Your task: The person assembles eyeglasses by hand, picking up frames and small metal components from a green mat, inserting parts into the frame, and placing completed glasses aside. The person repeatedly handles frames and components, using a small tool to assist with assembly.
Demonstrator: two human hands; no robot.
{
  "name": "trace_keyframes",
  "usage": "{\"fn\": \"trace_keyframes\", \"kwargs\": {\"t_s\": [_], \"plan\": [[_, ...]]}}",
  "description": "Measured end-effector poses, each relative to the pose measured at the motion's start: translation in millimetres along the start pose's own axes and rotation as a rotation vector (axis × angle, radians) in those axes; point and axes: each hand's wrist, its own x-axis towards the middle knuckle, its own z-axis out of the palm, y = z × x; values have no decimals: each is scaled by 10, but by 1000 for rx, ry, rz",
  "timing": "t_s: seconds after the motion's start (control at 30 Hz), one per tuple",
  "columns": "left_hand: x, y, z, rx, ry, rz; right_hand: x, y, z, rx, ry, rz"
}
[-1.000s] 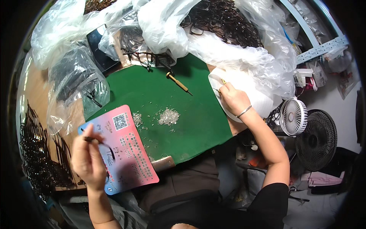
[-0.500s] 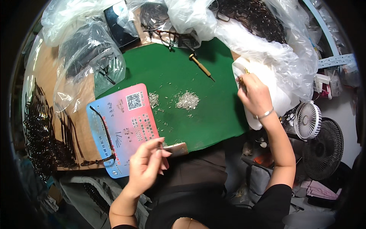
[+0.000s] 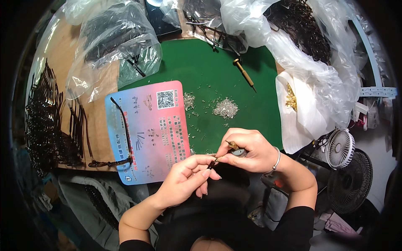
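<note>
Both hands meet low in the middle of the frame, just under the green mat (image 3: 217,79). The left hand (image 3: 186,182) comes up from the bottom edge. Its thumb and first finger are pinched together on a small dark piece (image 3: 212,164). The other fingers curl loosely below.

The right hand (image 3: 251,150) comes in from the lower right. It has a thin bangle (image 3: 276,161) on the wrist. Its fingers are closed around a small tool (image 3: 234,147) with a brass tip. The tool's tip points down to the left, at the dark piece, and the two look like they touch. The piece is too small to say what it is.

Above the hands, on the mat, lies a little heap of silver bits (image 3: 226,108). More bits are scattered around it. A pink and blue card (image 3: 148,131) lies to the left of the hands, half on the mat and half on the brown table (image 3: 100,96). A dark cord (image 3: 121,134) runs over the card's left side.

An awl (image 3: 245,75) with a wooden handle lies in the upper middle of the mat. A white sheet (image 3: 299,115) with gold bits (image 3: 291,97) sits at the right. Clear plastic bags (image 3: 113,46) fill the upper left and upper right. A pile of dark cords (image 3: 48,125) lies at the far left. Two small fans (image 3: 340,148) stand at the lower right.
</note>
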Motion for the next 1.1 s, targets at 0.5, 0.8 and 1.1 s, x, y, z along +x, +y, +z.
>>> {"fn": "trace_keyframes", "kwargs": {"t_s": [0.5, 0.8, 1.1], "plan": [[95, -22, -22, 59, -82, 6, -1, 202, 16, 709, -242, 608], [92, -173, 18, 530, 206, 205, -316, 174, 95, -143, -8, 434], [337, -287, -117, 811, 453, 456, -337, 347, 151, -871, 237, 209]]}}
